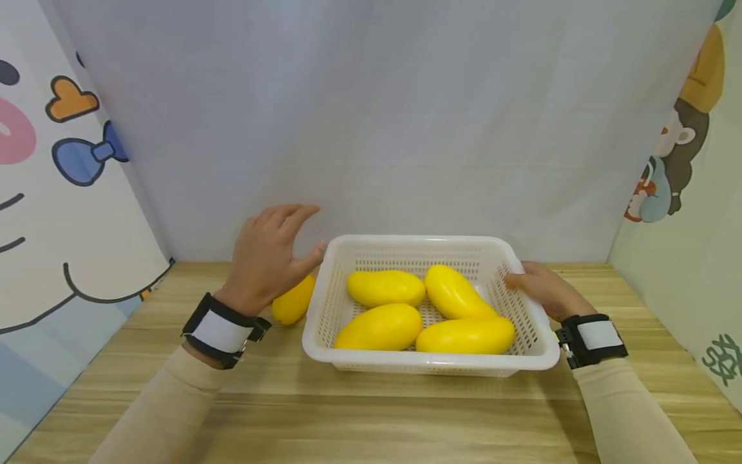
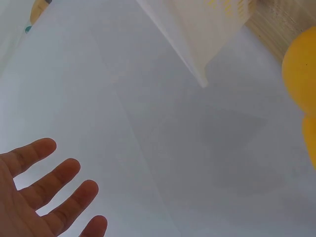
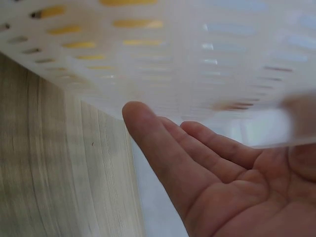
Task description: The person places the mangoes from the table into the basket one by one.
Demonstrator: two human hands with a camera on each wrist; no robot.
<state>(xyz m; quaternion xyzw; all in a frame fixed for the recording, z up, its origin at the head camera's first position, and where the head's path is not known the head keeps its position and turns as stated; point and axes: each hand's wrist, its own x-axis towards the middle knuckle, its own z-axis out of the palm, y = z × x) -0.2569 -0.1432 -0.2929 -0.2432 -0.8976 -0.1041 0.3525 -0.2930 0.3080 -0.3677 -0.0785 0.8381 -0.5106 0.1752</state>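
A white plastic basket (image 1: 431, 362) with slotted walls holds several yellow mangoes (image 1: 385, 288). My right hand (image 1: 547, 290) grips its right rim, thumb over the inside and the other fingers beneath; in the right wrist view the fingers (image 3: 217, 148) lie against the slotted wall. To the left, my left hand (image 1: 263, 258) is raised with fingers spread and nothing in them, its thumb tip close to the basket's back left corner. Another mango (image 1: 294, 301) lies on the table beside the basket, partly hidden by that hand. Yellow fruit (image 2: 302, 69) shows at the left wrist view's right edge.
Beneath everything is a wood-grain table (image 1: 371, 419). A pale grey cloth (image 1: 371, 116) hangs right behind the basket. Printed panels with cartoon figures stand at the left (image 1: 87, 238) and right (image 1: 684, 270) sides.
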